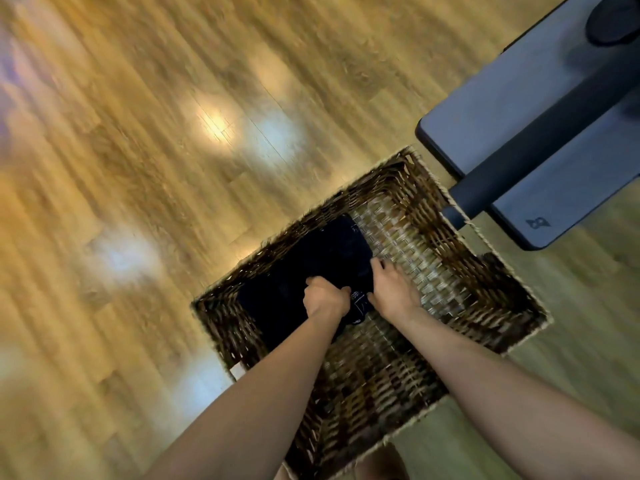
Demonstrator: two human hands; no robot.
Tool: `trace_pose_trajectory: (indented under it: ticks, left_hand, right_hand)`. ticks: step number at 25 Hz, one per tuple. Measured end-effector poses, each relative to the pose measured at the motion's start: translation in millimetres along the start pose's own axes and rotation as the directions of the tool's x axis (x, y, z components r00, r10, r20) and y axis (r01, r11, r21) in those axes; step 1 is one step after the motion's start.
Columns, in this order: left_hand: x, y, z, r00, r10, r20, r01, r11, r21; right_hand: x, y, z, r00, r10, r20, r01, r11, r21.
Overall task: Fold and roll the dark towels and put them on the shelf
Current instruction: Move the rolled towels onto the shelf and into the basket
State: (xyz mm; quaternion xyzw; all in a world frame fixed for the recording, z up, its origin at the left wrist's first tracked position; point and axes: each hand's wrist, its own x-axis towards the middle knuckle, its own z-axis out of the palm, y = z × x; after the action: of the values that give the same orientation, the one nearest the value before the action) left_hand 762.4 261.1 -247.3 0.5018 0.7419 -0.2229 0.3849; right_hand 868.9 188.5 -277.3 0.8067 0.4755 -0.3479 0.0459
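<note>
From my remote seat I log: one rectangular dark-brown woven wicker basket (460, 244) on a blurred wood-plank floor (138, 168); its near end is cut off by the frame edge. Inside, toward the basket's left wall, one dark, near-black towel (304, 265), folds unreadable in shadow. My left hand (325, 299) is clenched on a bunch of that towel; my right hand (393, 289) pinches the towel's right edge, fingertips partly buried in cloth. Upper right: a grey-blue padded bench or machine part (519, 109), mostly out of frame, identity unclear.
</note>
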Motion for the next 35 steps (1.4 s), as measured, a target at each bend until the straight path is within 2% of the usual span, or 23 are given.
trace_pose_trajectory:
  ticks: [3, 6, 9, 11, 14, 17, 19, 21, 24, 28, 32, 35]
  left_hand:
    - [-18.0, -5.1, -13.3, 0.999, 0.008, 0.033, -0.008, 1.000, -0.011]
    - [-49.0, -26.1, -32.6, 0.995, 0.083, 0.059, -0.085, 0.996, 0.032]
    - [-91.1, -57.5, -49.6, 0.973, 0.212, 0.095, -0.221, 0.970, 0.100]
    - [-122.4, -81.8, -64.0, 0.930, 0.348, 0.115, -0.365, 0.912, 0.188]
    - [-164.2, -111.2, -90.6, 0.819, 0.560, 0.123, -0.568, 0.763, 0.307]
    - [-191.4, -141.8, -119.8, 0.649, 0.743, 0.166, -0.741, 0.567, 0.360]
    - [-204.5, -169.5, -137.2, 0.532, 0.806, 0.260, -0.825, 0.425, 0.372]
    - [-217.2, -200.7, -150.5, 0.461, 0.824, 0.331, -0.869, 0.342, 0.358]
    - [-234.1, -240.5, -155.4, 0.394, 0.829, 0.397, -0.899, 0.256, 0.356]
    - [-257.3, -293.5, -134.6, 0.288, 0.790, 0.542, -0.939, 0.121, 0.323]
    - [-286.7, -328.7, -105.0, 0.151, 0.709, 0.688, -0.939, -0.114, 0.324]
    - [-315.2, -363.5, -79.9, 0.067, 0.628, 0.775, -0.890, -0.314, 0.331]
  right_hand:
    - [-16.5, -1.1, -14.1, 1.000, -0.020, 0.006, 0.020, 0.998, -0.054]
    - [-55.2, -4.3, -29.0, 1.000, 0.018, -0.004, -0.018, 0.999, -0.046]
    - [-107.8, -16.4, -42.6, 0.998, 0.063, -0.015, -0.063, 0.998, 0.012]
    - [-149.8, -29.7, -50.5, 0.995, 0.083, -0.056, -0.081, 0.996, 0.035]
    - [-214.5, -52.8, -63.6, 0.984, 0.151, -0.098, -0.140, 0.984, 0.109]
    - [-276.7, -84.9, -73.4, 0.960, 0.245, -0.136, -0.218, 0.958, 0.187]
    - [-321.4, -109.4, -67.4, 0.933, 0.327, -0.147, -0.287, 0.927, 0.241]
    - [-365.9, -135.4, -52.9, 0.897, 0.415, -0.155, -0.362, 0.888, 0.283]
    - [-416.4, -168.4, -16.9, 0.840, 0.518, -0.162, -0.418, 0.808, 0.415]
    - [-480.3, -204.2, 56.2, 0.689, 0.714, -0.124, -0.483, 0.580, 0.657]
    - [-537.7, -229.3, 115.3, 0.538, 0.842, -0.025, -0.516, 0.353, 0.781]
    - [-581.3, -245.6, 161.9, 0.413, 0.908, 0.062, -0.470, 0.155, 0.869]
